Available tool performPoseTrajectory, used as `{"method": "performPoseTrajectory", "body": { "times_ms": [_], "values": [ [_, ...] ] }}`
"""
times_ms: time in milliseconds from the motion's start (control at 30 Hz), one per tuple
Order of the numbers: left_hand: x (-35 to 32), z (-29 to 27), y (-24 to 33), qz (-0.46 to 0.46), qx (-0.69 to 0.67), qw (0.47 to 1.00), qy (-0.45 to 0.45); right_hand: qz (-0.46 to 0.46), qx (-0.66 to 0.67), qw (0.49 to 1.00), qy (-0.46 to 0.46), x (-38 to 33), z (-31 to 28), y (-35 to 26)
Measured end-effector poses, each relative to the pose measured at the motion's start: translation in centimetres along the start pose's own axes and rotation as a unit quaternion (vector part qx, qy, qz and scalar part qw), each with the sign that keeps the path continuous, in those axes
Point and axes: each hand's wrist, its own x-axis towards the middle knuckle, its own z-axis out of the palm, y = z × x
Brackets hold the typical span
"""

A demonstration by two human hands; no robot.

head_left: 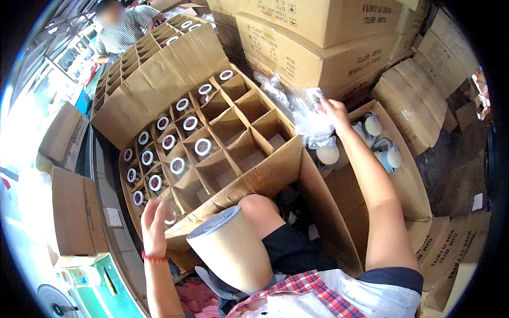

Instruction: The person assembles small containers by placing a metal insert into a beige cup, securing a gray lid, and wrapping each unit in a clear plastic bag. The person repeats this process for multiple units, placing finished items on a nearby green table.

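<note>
- Crumpled clear plastic [307, 116] is in your right hand [335, 113] — fingers closed on its right end, the rest trailing left over the divided carton's right corner.
- Your right arm reaches out across the open carton [411, 183] at your right side.
- Your left hand [154, 220] is raised at the near left corner of the divided carton [252, 172], fingers pointing up and blurred; can't tell if it grips the round piece just beside it.
- Red bracelet [155, 258] on your left wrist.
- Cream flask [228, 252] sits tilted in your lap, grey round end up, between your two arms.
- Divided carton in front of you: white-rimmed round pieces [177, 166] with dark red middles, in cells mostly left and far side.
- Open carton on your right: cream-and-blue flasks [391, 159] near its far end.
- Farther out: stacked brown cartons [318, 63] ahead right, second divided carton [159, 79] behind the first — co-worker [121, 36] beyond it, striped top.
</note>
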Motion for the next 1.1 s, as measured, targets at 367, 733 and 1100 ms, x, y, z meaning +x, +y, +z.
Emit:
{"method": "performPoseTrajectory", "body": {
  "times_ms": [367, 733, 1100],
  "values": [
    [11.2, 20.8, 6.5, 0.288, 0.441, 0.760, -0.379, -0.177, -0.188, 0.963, -0.072, -2.5, 1.2, -1.8],
    [20.0, 24.6, 1.1, 0.316, 0.556, 0.708, -0.301, -0.007, 0.049, 0.982, -0.185, 0.5, 5.5, 3.6],
    [17.5, 17.8, 1.9, 0.189, 0.446, 0.754, -0.444, -0.282, -0.318, 0.887, -0.180, -3.4, 3.8, 2.2]
  ]
}}
